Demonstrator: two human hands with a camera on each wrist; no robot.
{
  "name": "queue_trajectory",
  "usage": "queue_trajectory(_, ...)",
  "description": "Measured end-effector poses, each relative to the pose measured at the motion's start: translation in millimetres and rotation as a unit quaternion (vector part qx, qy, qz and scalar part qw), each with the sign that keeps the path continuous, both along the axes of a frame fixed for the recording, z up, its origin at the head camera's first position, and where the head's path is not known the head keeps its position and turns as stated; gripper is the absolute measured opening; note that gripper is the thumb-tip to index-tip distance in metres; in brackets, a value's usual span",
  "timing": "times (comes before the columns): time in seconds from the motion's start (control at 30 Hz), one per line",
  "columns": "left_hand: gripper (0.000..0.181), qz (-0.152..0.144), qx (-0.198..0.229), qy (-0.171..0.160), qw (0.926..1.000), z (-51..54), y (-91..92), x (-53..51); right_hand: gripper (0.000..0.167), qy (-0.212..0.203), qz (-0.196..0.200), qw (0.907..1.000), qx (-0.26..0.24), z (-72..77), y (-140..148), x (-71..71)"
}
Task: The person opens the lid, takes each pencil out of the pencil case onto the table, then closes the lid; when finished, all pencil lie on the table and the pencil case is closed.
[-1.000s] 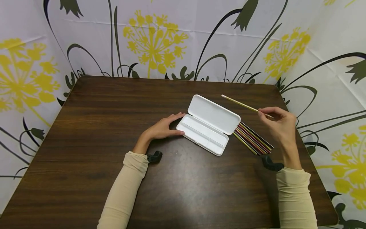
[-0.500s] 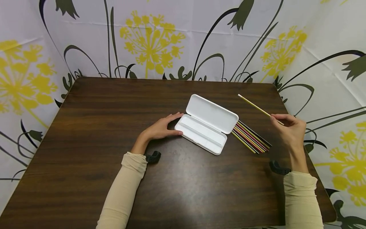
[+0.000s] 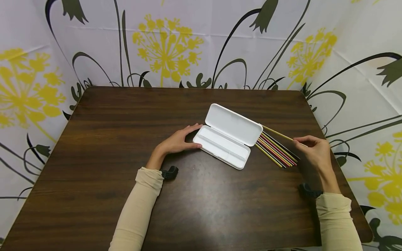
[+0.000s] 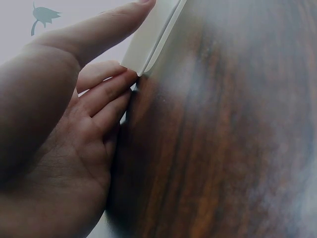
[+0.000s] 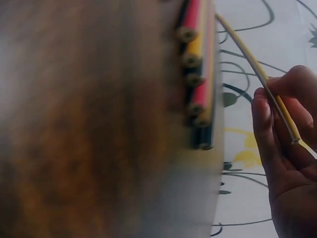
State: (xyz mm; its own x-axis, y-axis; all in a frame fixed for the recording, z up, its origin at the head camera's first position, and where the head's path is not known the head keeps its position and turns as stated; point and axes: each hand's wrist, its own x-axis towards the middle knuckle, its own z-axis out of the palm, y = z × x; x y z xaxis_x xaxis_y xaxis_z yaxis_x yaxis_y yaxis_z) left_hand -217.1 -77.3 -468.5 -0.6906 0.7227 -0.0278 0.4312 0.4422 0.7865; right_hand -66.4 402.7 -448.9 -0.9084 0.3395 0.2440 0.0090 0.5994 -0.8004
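A white pencil case [image 3: 223, 146] lies with its lid raised on the brown table, its tray bare inside. My left hand [image 3: 177, 141] rests against the case's left end, fingers and thumb fairly straight; in the left wrist view the fingertips touch the corner of the case [image 4: 148, 39]. My right hand [image 3: 317, 151] pinches a yellow pencil [image 3: 277, 133] near one end between thumb and fingers. The pencil's far tip reaches the lid's right corner. Just below it, several red, yellow and black pencils [image 3: 276, 151] lie side by side; in the right wrist view their near ends show.
The wooden table [image 3: 125, 115] runs to a back edge against a white curtain [image 3: 232, 21] printed with yellow flowers and dark stems. The table's right edge passes close beside my right hand. A dark wrist camera [image 3: 169, 173] sits on the left wrist.
My right hand has moved right and then down with the yellow pencil, bringing it beside the row of pencils. The left hand and the case stay in place.
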Motion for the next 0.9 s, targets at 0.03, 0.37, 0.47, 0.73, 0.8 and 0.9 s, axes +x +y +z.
queue_trajectory(0.03,0.082,0.000,0.001,0.000,1.0000,-0.3,0.1,0.1,0.017,-0.007,0.001,0.9999,0.011,-2.2,1.1,0.3)
queue_trajectory(0.37,0.083,-0.002,0.000,-0.009,1.0000,-1.9,-1.1,2.5,0.012,-0.094,0.028,0.9840,0.148,-10.3,0.7,7.2)
queue_trajectory(0.47,0.083,-0.004,-0.003,-0.009,0.9999,-1.5,-1.9,2.1,0.009,-0.099,0.033,0.9809,0.164,-12.0,-2.2,7.6)
queue_trajectory(0.73,0.083,-0.005,-0.004,-0.004,1.0000,-1.2,-0.7,-0.3,0.014,-0.053,0.015,0.9857,0.159,0.4,-15.4,5.4)
queue_trajectory(0.8,0.083,-0.003,-0.004,-0.004,1.0000,-1.4,-0.8,-0.6,0.015,-0.038,0.017,0.9881,0.148,8.3,-23.6,1.8)
queue_trajectory(0.9,0.083,-0.002,-0.004,-0.001,1.0000,-1.7,-1.1,-0.4,0.013,-0.014,0.031,0.9899,0.138,21.1,-40.6,-6.7)
